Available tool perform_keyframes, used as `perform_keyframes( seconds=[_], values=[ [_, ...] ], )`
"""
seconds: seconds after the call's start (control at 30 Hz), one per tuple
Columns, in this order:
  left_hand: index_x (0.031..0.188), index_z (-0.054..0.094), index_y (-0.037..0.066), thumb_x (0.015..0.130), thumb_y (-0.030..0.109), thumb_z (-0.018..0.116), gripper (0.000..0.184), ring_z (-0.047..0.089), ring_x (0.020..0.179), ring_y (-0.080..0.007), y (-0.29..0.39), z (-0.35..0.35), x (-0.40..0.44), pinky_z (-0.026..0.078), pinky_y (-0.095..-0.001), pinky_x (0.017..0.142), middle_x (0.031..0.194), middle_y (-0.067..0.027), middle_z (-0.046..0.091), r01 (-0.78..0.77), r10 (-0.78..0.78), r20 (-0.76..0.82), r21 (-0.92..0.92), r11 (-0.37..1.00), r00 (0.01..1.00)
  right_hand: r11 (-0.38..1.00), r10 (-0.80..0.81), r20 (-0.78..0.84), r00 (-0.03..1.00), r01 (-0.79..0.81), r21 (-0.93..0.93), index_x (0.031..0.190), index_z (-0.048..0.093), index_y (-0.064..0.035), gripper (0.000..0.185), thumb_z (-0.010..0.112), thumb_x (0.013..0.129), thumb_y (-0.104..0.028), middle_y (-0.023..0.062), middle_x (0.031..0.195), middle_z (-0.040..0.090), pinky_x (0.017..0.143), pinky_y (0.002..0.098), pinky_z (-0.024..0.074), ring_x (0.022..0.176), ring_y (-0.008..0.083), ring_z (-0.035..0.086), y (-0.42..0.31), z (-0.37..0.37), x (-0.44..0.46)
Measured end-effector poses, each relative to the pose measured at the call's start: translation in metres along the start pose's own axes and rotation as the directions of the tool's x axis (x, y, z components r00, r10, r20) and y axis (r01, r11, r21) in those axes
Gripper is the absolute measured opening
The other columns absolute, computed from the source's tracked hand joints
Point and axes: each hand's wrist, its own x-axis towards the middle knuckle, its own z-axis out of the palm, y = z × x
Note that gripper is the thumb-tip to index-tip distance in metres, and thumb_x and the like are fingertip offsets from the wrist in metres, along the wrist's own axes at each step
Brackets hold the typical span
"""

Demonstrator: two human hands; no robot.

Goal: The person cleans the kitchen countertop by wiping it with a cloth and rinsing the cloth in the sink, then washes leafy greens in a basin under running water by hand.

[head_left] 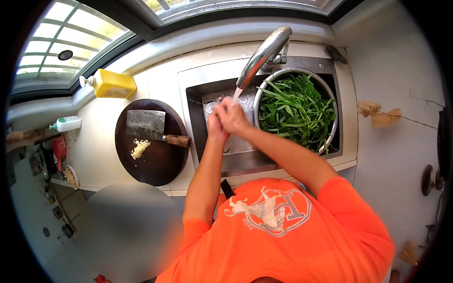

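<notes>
Water runs from the curved metal faucet (264, 54) onto my two hands, which are pressed together over the sink (236, 162). My left hand (215, 123) is on the left, its fingers mostly hidden by the other. My right hand (232, 115) lies over it with its fingers curled and blurred; whether anything is between the hands does not show. Just right of them, a round metal basin (257, 106) full of long green leafy vegetables (295, 108) sits in the sink.
Left of the sink, a round dark cutting board (151, 167) bears a cleaver (146, 123) and chopped pale garlic (139, 148). A yellow bottle (114, 85) and a white bottle (68, 123) stand farther left. A wall rises at the right.
</notes>
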Motion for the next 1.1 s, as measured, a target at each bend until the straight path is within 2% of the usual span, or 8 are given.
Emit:
perform_keyframes(
  seconds=[0.13, 0.23, 0.27, 0.53, 0.63, 0.73, 0.9, 1.1],
  values=[
    [0.117, 0.057, 0.008, 0.101, 0.053, 0.043, 0.049, 0.053, 0.085, -0.0237, 0.003, -0.046, 0.018, 0.048, -0.0406, 0.08, 0.091, -0.0067, 0.054, 0.394, -0.292, 0.533, -0.087, 0.915, 0.794, 0.985, -0.06, 0.055, 0.997, 0.068, -0.159, 0.085, 0.067, -0.003, 0.043, 0.06, 0.095, -0.044, 0.0263, 0.083, 0.068, 0.074, 0.0496, 0.0517, 0.084, 0.0475, 0.065, -0.013, 0.025, -0.037],
    [0.12, 0.057, 0.009, 0.102, 0.052, 0.038, 0.051, 0.057, 0.094, -0.0265, -0.028, -0.041, 0.025, 0.049, -0.0438, 0.088, 0.101, -0.0088, 0.06, 0.132, 0.043, 0.496, -0.312, 0.941, 0.867, 0.908, 0.044, 0.003, 0.999, -0.039, -0.418, 0.086, 0.068, -0.0046, 0.045, 0.058, 0.095, -0.047, 0.0265, 0.084, 0.068, 0.074, 0.0502, 0.0517, 0.084, 0.0474, 0.065, 0.008, 0.012, 0.003],
    [0.128, 0.056, 0.006, 0.107, 0.042, 0.032, 0.048, 0.06, 0.11, -0.03, 0.002, 0.049, -0.018, 0.048, -0.0446, 0.099, 0.119, -0.0121, 0.064, 0.143, -0.175, -0.163, -0.192, 0.971, 0.971, 0.9, 0.093, -0.01, 0.996, -0.088, -0.426, 0.085, 0.069, -0.0074, 0.046, 0.054, 0.096, -0.05, 0.0264, 0.084, 0.068, 0.071, 0.0538, 0.0506, 0.081, 0.0486, 0.065, 0.01, 0.005, 0.019],
    [0.125, 0.059, 0.0, 0.099, 0.061, 0.045, 0.067, 0.062, 0.117, -0.0309, 0.026, 0.036, -0.02, 0.047, -0.0484, 0.105, 0.125, -0.0171, 0.064, 0.135, -0.136, -0.026, -0.048, 0.99, 0.99, 0.99, 0.04, 0.087, 0.995, -0.028, -0.138, 0.086, 0.067, -0.0023, 0.039, 0.053, 0.098, -0.037, 0.0259, 0.082, 0.068, 0.076, 0.0537, 0.0513, 0.082, 0.0462, 0.066, -0.015, -0.006, 0.006],
    [0.108, 0.064, -0.003, 0.103, 0.035, 0.049, 0.041, 0.069, 0.095, -0.0313, 0.046, -0.011, -0.004, 0.055, -0.0447, 0.092, 0.105, -0.018, 0.07, 0.358, -0.319, 0.307, -0.078, 0.93, 0.896, 0.996, -0.082, 0.143, 0.986, 0.087, -0.027, 0.091, 0.066, -0.0019, 0.029, 0.058, 0.096, -0.029, 0.0218, 0.081, 0.068, 0.076, 0.051, 0.0514, 0.08, 0.042, 0.067, -0.014, -0.002, -0.048],
    [0.104, 0.063, -0.003, 0.097, 0.015, 0.055, 0.021, 0.067, 0.094, -0.0276, 0.039, 0.005, -0.012, 0.055, -0.0416, 0.086, 0.104, -0.0144, 0.068, 0.123, -0.108, -0.176, 0.074, 0.99, 0.978, 0.998, 0.063, 0.051, 0.997, -0.064, 0.011, 0.093, 0.064, -0.0013, 0.024, 0.06, 0.096, -0.025, 0.0205, 0.083, 0.069, 0.077, 0.0492, 0.0516, 0.082, 0.0397, 0.068, -0.008, -0.01, -0.054],
    [0.116, 0.061, -0.006, 0.088, -0.001, 0.054, 0.03, 0.068, 0.095, -0.0256, 0.06, 0.049, -0.048, 0.058, -0.0401, 0.085, 0.105, -0.0142, 0.067, 0.026, -0.002, -0.07, 0.332, 0.943, 0.998, 0.945, 0.29, -0.247, 0.924, -0.318, -0.079, 0.11, 0.062, -0.0039, 0.035, 0.06, 0.098, -0.037, 0.0143, 0.087, 0.069, 0.068, 0.0383, 0.054, 0.078, 0.0239, 0.068, 0.059, -0.006, -0.007],
    [0.119, 0.062, -0.006, 0.098, 0.014, 0.059, 0.028, 0.072, 0.083, -0.027, 0.071, 0.061, -0.063, 0.062, -0.0422, 0.075, 0.107, -0.0153, 0.07, 0.131, -0.138, -0.012, 0.395, 0.909, 0.99, 0.512, 0.537, 0.497, 0.681, -0.732, 0.449, 0.099, 0.068, -0.0037, 0.027, 0.073, 0.092, -0.029, 0.0112, 0.088, 0.071, 0.066, 0.0367, 0.0571, 0.069, 0.0224, 0.068, 0.055, -0.019, 0.049]
  ],
)
